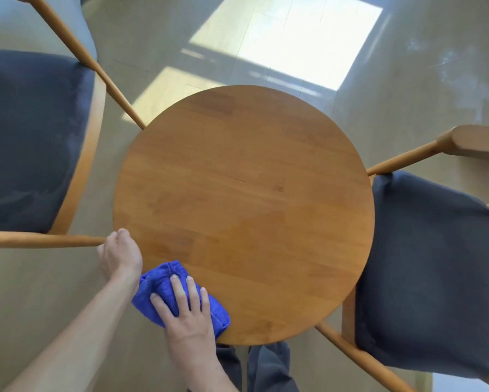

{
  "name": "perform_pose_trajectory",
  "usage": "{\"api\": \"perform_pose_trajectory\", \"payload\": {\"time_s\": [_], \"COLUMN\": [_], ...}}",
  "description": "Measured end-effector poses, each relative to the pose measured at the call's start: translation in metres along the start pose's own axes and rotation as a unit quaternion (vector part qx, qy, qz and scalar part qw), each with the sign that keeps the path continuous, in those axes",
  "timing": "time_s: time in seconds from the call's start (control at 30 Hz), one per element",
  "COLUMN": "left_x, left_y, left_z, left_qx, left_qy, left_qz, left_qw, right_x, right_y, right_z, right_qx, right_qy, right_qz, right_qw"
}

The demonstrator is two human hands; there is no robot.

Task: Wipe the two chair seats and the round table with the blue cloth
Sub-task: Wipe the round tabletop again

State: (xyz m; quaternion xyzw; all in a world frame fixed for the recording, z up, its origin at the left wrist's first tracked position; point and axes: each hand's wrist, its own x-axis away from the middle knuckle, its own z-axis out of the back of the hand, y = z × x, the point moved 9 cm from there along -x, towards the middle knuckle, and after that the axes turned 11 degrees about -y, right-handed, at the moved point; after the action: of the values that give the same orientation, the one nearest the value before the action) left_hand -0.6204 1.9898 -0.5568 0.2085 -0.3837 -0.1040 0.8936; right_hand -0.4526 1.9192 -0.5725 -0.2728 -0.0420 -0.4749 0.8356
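Round wooden table (251, 179), bunched blue cloth (164, 287) under right hand (185, 315)

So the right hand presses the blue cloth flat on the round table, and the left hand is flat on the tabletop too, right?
Not quite. The head view shows the left hand gripping the round table at its rim. The right hand does press the blue cloth flat.

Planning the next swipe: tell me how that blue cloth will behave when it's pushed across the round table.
The blue cloth looks soft and bunched, so it will likely fold or shift rather than slide as one piece. Its fuzzy pile probably drags on the wooden round table. The right hand pressing flat on it should keep it moving together.
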Motion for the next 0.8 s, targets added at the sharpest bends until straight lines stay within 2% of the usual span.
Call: {"api": "perform_pose_trajectory", "payload": {"time_s": [0.2,0.43,0.5,0.63,0.73,0.8], "left_x": [0.005,0.018,0.017,0.015,0.014,0.013], "left_y": [0.0,0.008,0.006,0.003,-0.001,-0.004], "left_z": [-0.007,-0.022,-0.02,-0.011,-0.003,0.003], "left_qx": [0.003,0.01,0.018,0.031,0.047,0.061], "left_qy": [0.024,0.018,0.021,0.022,0.018,0.024], "left_qz": [0.019,-0.002,-0.002,-0.009,-0.006,0.003], "left_qw": [1.0,1.0,1.0,0.999,0.999,0.998], "right_x": [0.005,0.024,0.033,0.039,0.03,0.016], "right_y": [0.041,0.193,0.237,0.298,0.296,0.28], "right_z": [0.032,0.097,0.119,0.144,0.143,0.139], "right_qx": [-0.023,-0.038,-0.041,-0.115,-0.15,-0.155], "right_qy": [0.06,0.119,0.148,0.176,0.21,0.21], "right_qz": [-0.021,-0.191,-0.26,-0.412,-0.474,-0.481], "right_qw": [0.998,0.974,0.953,0.887,0.842,0.837]}}
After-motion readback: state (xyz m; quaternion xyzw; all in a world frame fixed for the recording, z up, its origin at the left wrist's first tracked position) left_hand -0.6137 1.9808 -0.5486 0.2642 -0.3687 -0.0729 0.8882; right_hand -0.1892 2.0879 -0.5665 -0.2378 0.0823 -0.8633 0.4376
